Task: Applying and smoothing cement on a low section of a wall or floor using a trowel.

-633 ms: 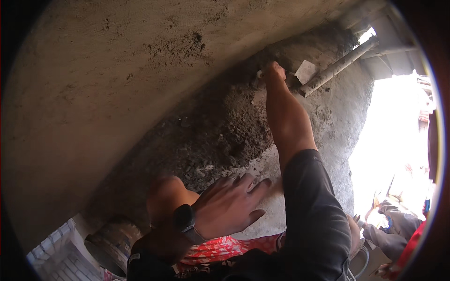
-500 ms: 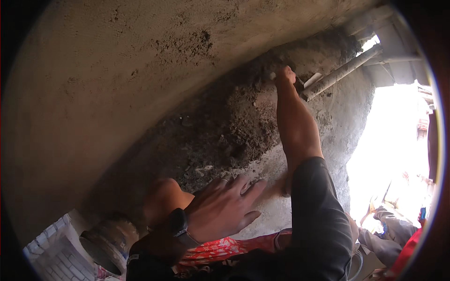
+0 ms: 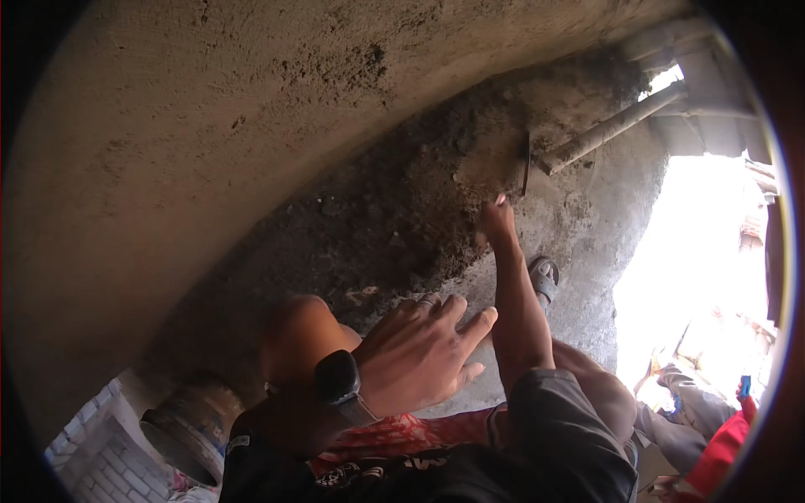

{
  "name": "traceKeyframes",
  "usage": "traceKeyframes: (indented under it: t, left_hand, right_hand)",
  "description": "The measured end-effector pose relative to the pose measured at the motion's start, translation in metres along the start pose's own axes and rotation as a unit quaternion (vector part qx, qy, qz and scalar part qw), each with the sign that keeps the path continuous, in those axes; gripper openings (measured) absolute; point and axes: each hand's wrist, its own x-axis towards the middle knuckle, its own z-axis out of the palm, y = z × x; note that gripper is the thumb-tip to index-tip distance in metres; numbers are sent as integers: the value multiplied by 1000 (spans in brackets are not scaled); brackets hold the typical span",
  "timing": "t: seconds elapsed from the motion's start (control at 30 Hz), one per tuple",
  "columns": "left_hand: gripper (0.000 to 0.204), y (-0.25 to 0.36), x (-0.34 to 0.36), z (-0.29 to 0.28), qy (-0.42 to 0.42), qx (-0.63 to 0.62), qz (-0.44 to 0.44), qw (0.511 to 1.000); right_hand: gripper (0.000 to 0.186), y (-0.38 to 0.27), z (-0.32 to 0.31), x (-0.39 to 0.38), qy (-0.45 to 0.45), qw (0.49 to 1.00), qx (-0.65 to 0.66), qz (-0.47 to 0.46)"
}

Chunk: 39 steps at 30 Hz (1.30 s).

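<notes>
My right hand [image 3: 499, 222] reaches forward over the ground, its fingers closed round what looks like the handle of a trowel. The trowel's thin blade [image 3: 527, 163] shows edge-on just beyond the hand; the handle is mostly hidden. Left of it spreads a dark, crumbly patch of mortar or soil [image 3: 402, 210] along the foot of a plastered wall [image 3: 193, 142]. Nearer me, my left hand [image 3: 428, 352] hangs above my lap with its fingers stretched out and nothing in it. A dark watch and a ring are on that hand.
A round pole [image 3: 616, 130] slants at the far right, beside a bright opening. A stained bucket [image 3: 189, 432] stands at lower left, next to a pale tiled surface [image 3: 109, 461]. Another person's red clothing [image 3: 725, 444] shows at lower right. My sandalled foot [image 3: 543, 281] rests on the grey floor.
My right hand has come back toward me with the trowel, whose blade has turned edge-on. My left hand has shifted slightly right, still spread. My sandalled foot has come into sight.
</notes>
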Motion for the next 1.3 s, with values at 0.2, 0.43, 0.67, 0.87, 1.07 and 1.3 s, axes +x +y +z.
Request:
traceKeyframes:
  t: [0.2,0.43,0.67,0.87,1.07,1.3]
  left_hand:
    - [54,9,28,9,-3,33,113,993]
    - [55,7,26,12,-39,39,92,994]
    - [56,0,9,11,-33,38,61,997]
    - [56,10,12,8,-30,34,84,995]
    - [56,14,25,13,-17,55,102,993]
    - [55,26,28,13,0,61,75,995]
  right_hand:
    - [22,55,-46,-82,-118,985,-119,-40]
    - [42,-32,-81,64,108,980,-141,-84]
    - [33,-59,-67,99,59,953,-293,-50]
    - [27,8,-64,28,17,929,-338,-147]
    - [26,46,-62,-63,-93,909,-366,-178]
    - [20,-17,-167,-47,-96,879,-398,-244]
